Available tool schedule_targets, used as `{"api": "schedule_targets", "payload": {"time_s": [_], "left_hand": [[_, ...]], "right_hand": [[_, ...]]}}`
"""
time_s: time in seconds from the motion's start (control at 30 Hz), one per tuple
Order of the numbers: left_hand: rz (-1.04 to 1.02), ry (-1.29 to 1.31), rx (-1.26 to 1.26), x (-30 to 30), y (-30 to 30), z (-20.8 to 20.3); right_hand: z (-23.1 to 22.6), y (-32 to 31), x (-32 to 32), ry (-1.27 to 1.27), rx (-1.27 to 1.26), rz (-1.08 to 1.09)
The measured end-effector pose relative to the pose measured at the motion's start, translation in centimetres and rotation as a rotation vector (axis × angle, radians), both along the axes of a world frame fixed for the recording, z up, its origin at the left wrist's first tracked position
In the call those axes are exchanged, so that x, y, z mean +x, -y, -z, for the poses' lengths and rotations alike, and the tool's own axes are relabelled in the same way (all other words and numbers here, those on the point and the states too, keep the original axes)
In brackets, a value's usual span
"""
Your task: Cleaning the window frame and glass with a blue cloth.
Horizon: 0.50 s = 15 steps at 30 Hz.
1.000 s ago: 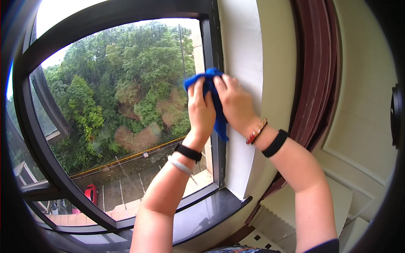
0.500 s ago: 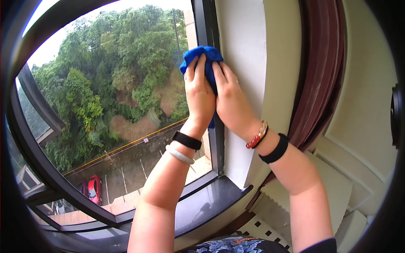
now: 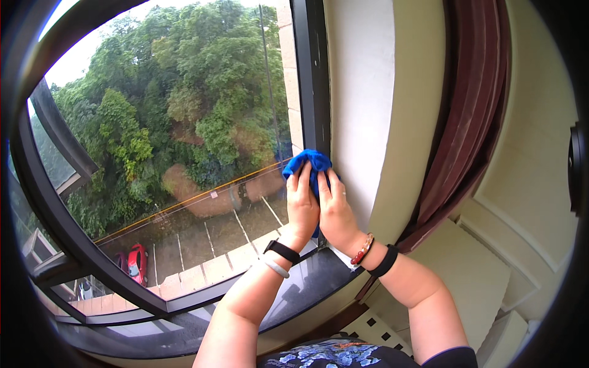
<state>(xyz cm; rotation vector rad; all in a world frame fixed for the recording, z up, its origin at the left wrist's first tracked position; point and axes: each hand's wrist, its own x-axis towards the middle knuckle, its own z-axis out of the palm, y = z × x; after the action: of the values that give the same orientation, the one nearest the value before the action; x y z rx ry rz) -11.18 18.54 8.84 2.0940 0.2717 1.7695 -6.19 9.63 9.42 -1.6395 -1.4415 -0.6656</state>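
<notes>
- Sill, near: left forearm passes over it; elbows probably best kept off.
- Left hand and right hand: side by side, fingers clamped over the blue cloth; even pressure seems best.
- Cloth: bunched on the frame, beside the glass; flattening should improve contact.
- Frame: narrow; straight strokes along it likely suit.
- Wall, right: mind the knuckles.
</notes>
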Motion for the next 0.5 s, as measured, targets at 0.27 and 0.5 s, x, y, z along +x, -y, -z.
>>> {"api": "schedule_targets", "payload": {"time_s": [0.27,0.5], "left_hand": [[0.062,0.013,-0.087,-1.1,0.7,-1.2],[0.124,0.1,0.038,-0.3,-0.3,-9.6]], "right_hand": [[-0.6,0.6,0.4,-0.047,0.075,-0.055],[-9.2,-0.6,1.1,-0.006,0.292,-0.138]]}}
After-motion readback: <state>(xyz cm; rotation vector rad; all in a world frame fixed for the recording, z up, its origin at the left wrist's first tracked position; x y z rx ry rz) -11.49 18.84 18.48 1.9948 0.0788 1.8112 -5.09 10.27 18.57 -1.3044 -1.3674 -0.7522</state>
